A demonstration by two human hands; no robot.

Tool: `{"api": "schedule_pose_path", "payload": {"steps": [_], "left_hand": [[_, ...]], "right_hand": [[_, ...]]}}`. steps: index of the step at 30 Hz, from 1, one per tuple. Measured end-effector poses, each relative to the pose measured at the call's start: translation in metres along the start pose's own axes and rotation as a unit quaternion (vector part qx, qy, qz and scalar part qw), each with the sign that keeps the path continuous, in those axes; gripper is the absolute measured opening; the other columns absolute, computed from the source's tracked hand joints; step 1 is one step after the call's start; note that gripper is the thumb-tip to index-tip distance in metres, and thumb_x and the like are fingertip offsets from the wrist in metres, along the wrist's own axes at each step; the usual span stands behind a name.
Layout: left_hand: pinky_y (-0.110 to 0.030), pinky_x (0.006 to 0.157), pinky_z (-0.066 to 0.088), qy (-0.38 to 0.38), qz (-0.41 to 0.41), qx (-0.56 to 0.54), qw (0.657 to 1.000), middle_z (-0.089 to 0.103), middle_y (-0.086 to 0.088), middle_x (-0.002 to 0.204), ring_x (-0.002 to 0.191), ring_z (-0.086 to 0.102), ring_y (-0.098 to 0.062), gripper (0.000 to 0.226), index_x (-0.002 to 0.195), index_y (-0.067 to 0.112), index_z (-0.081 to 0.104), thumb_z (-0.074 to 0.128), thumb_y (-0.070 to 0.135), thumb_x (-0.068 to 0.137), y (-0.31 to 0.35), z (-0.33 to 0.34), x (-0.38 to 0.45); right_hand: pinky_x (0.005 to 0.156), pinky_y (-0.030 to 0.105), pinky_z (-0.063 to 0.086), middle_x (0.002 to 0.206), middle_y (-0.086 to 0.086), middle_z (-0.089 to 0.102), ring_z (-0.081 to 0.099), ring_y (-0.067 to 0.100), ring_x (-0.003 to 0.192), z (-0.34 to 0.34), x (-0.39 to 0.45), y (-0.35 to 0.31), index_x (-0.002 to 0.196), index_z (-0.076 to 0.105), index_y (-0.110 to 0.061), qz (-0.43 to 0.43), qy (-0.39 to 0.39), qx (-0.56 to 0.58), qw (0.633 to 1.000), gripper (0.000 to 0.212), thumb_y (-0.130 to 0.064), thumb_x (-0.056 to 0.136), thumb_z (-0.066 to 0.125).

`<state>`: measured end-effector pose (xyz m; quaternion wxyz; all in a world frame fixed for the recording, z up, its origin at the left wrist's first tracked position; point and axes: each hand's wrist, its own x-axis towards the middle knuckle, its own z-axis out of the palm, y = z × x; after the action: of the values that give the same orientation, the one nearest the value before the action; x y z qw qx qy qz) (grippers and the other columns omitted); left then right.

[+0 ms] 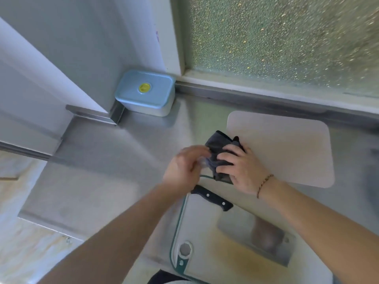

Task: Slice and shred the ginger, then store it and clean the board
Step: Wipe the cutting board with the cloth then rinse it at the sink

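Note:
A dark grey cloth (pixel 219 144) is bunched between both hands above the steel counter. My right hand (pixel 239 168) grips it from the right, fingers curled over the fabric. My left hand (pixel 184 167) holds its left edge and is blurred by motion. Below them lies a white cutting board (pixel 205 253) with a green rim and a yellowish stain. A cleaver with a black riveted handle (pixel 213 198) rests on this board, its wide blade (pixel 256 240) lying flat. A closed container with a light blue lid (pixel 145 89) stands in the back corner. No ginger is visible.
A pale mat or second board (pixel 287 148) lies flat on the counter to the right of the hands. The steel counter (pixel 98 160) stretches left to a raised edge. A frosted window (pixel 287 37) runs behind, a white wall at the left.

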<state>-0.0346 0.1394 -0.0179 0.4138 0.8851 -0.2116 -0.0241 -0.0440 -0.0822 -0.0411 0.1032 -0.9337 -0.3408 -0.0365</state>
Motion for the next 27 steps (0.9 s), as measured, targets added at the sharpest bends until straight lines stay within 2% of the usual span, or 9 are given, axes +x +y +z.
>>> {"api": "schedule_pose_path", "payload": {"steps": [2,4,7,10,13,17,20,23,27], "left_hand": [[-0.033,0.101,0.048,-0.109,0.009,0.033,0.993,0.068,-0.010,0.126,0.116,0.064,-0.025,0.042,0.116,0.004,0.073,0.040,0.010,0.090,0.015,0.013,0.056],[-0.030,0.112,0.036,-0.243,0.009,0.129,0.961,0.049,-0.004,0.151,0.137,0.047,-0.021,0.042,0.138,0.016,0.060,0.041,0.010,0.101,0.026,0.031,0.095],[-0.045,0.120,0.021,-0.332,0.027,0.288,0.898,0.024,0.003,0.165,0.151,0.021,-0.020,0.045,0.149,0.028,0.044,0.037,0.020,0.105,0.027,0.057,0.129],[-0.042,0.119,0.025,-0.318,0.024,0.328,0.889,0.028,0.005,0.163,0.148,0.029,-0.019,0.041,0.144,0.028,0.051,0.042,0.030,0.105,0.027,0.067,0.146],[-0.037,0.116,0.030,-0.326,0.042,0.365,0.871,0.029,0.002,0.163,0.146,0.034,-0.022,0.041,0.144,0.024,0.053,0.048,0.034,0.104,0.029,0.065,0.150],[-0.038,0.119,0.024,-0.327,0.018,0.339,0.882,0.022,0.004,0.165,0.151,0.022,-0.021,0.053,0.149,0.023,0.046,0.054,0.044,0.100,0.031,0.062,0.141],[-0.040,0.120,0.025,-0.315,0.012,0.309,0.897,0.022,0.002,0.165,0.152,0.020,-0.022,0.059,0.148,0.024,0.046,0.062,0.044,0.095,0.026,0.063,0.135],[-0.042,0.120,0.026,-0.306,-0.007,0.327,0.894,0.022,0.007,0.165,0.152,0.020,-0.019,0.058,0.149,0.029,0.045,0.062,0.045,0.095,0.022,0.059,0.131],[-0.047,0.119,0.024,-0.286,-0.017,0.321,0.902,0.027,0.009,0.163,0.150,0.025,-0.017,0.054,0.144,0.030,0.051,0.067,0.037,0.094,0.008,0.036,0.117]], "right_hand": [[0.097,0.063,0.036,0.104,-0.006,0.064,0.053,0.031,0.111,-0.007,0.006,-0.012,0.079,0.071,-0.030,0.052,-0.043,0.020,0.998,0.025,-0.027,0.073,0.047],[0.103,0.060,0.030,0.089,-0.009,0.064,0.052,0.031,0.106,-0.008,0.010,-0.021,0.073,0.070,-0.029,0.102,-0.049,0.038,0.993,0.030,-0.034,0.076,0.040],[0.103,0.060,0.033,0.090,-0.008,0.064,0.052,0.031,0.101,-0.005,0.011,-0.028,0.076,0.069,-0.024,0.135,-0.035,0.034,0.990,0.022,-0.032,0.085,0.050],[0.089,0.056,0.045,0.084,-0.001,0.062,0.056,0.030,0.095,-0.001,0.007,-0.030,0.076,0.069,-0.016,0.135,-0.020,0.007,0.991,0.010,-0.024,0.081,0.069],[0.069,0.045,0.048,0.076,-0.001,0.061,0.058,0.031,0.087,-0.010,-0.013,-0.020,0.072,0.068,-0.016,0.156,-0.027,-0.008,0.987,0.013,-0.026,0.072,0.077],[0.068,0.041,0.044,0.079,-0.003,0.061,0.057,0.029,0.084,-0.031,-0.088,0.011,0.068,0.064,-0.021,0.216,-0.053,-0.040,0.974,0.022,-0.038,0.076,0.052],[0.066,0.039,0.042,0.076,-0.004,0.060,0.058,0.029,0.083,-0.045,-0.158,0.040,0.063,0.059,-0.024,0.333,-0.076,-0.064,0.938,0.029,-0.045,0.073,0.042],[0.068,0.033,0.034,0.085,-0.004,0.057,0.053,0.024,0.094,-0.063,-0.220,0.056,0.065,0.049,-0.027,0.463,-0.154,-0.073,0.870,0.023,-0.045,0.078,0.055],[0.066,0.030,0.037,0.082,-0.007,0.045,0.047,0.018,0.090,-0.084,-0.251,0.044,0.066,0.042,-0.026,0.515,-0.232,-0.064,0.823,0.028,-0.043,0.086,0.052]]}}
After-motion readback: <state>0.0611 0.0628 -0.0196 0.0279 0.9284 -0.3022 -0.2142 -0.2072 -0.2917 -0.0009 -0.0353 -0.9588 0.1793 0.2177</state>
